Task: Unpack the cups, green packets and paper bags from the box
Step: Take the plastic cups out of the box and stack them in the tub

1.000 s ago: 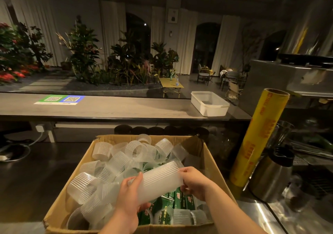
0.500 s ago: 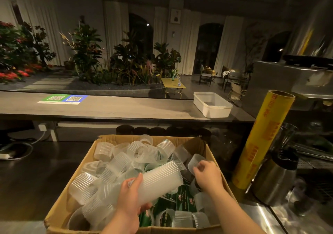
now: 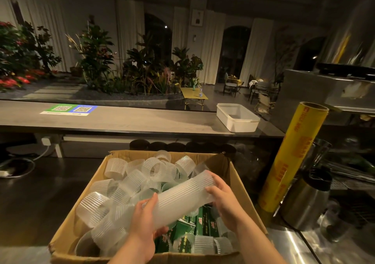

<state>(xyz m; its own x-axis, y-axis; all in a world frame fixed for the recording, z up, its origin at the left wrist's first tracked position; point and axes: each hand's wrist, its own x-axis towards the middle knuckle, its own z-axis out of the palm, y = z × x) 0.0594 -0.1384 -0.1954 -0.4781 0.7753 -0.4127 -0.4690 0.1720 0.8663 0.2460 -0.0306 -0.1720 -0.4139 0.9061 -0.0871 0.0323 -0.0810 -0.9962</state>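
Note:
An open cardboard box stands in front of me, full of ribbed translucent plastic cups. Green packets lie at the bottom on the near right side. I hold a long nested stack of cups lying sideways just above the box. My left hand grips its near left part from below. My right hand is closed over its far right end. No paper bags show.
A yellow roll of cling film stands right of the box, beside a steel jug with a black lid. A white plastic tub sits on the raised counter behind. Cables lie at far left.
My right hand left the stack, picked a loose cup at the box's right side, then returned to the stack's right end. The stack is now slightly higher.

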